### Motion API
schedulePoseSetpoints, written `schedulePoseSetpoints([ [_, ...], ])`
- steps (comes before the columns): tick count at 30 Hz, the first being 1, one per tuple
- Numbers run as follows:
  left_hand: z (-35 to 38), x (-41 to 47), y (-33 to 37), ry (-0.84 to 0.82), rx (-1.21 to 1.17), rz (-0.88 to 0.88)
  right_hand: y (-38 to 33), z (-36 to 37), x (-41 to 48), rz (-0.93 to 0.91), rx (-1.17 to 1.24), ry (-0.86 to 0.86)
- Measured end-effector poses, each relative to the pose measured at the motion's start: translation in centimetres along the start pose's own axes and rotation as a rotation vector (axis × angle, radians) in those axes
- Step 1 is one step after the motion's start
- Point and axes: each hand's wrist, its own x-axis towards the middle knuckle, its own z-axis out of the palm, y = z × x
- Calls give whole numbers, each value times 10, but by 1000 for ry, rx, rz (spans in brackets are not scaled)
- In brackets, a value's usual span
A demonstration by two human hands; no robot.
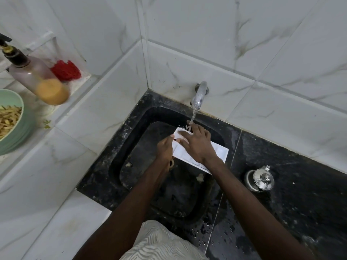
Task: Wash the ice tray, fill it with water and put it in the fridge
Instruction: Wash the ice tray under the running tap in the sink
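A white ice tray (pixel 219 152) is held over the black sink (pixel 131 128), tilted, with its far end under the running tap (pixel 200 94). Water streams from the tap onto the tray's far end. My left hand (pixel 165 148) grips the tray's left edge. My right hand (pixel 197 144) lies flat on top of the tray with its fingers spread, touching the surface near the stream. Much of the tray is hidden under my right hand.
A small steel pot with a lid (pixel 260 179) stands on the wet black counter to the right of the sink. On the left ledge are a pump soap bottle (pixel 37 76), a red scrubber (pixel 65 70) and a green bowl of food (pixel 11 121).
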Motion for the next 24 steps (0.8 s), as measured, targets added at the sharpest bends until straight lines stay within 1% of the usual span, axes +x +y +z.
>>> schedulePoseSetpoints([
  [3, -4, 2, -5, -1, 7, -13, -6, 0, -2, -83, 68, -84],
  [5, -8, 2, -7, 39, 14, -18, -3, -3, -7, -117, 124, -97],
  [8, -13, 4, -7, 74, 14, -32, 8, -5, -13, -37, 163, 26],
  [9, -14, 4, -6, 72, 5, -32, 12, -5, -15, 0, 156, 41],
  [11, -14, 3, -5, 52, 12, -20, 15, -3, -17, 23, 111, 13],
  [15, -8, 1, -9, 57, 42, -8, 8, 7, -23, -18, 65, -65],
  [18, -11, 7, -10, 80, 30, -20, 10, 6, -29, -75, 81, -27],
  [22, -5, 2, -8, 59, 16, -14, 14, 3, -26, 17, 25, 51],
  [24, 0, -2, -8, 50, 17, -5, 10, 4, -23, 43, 19, 28],
])
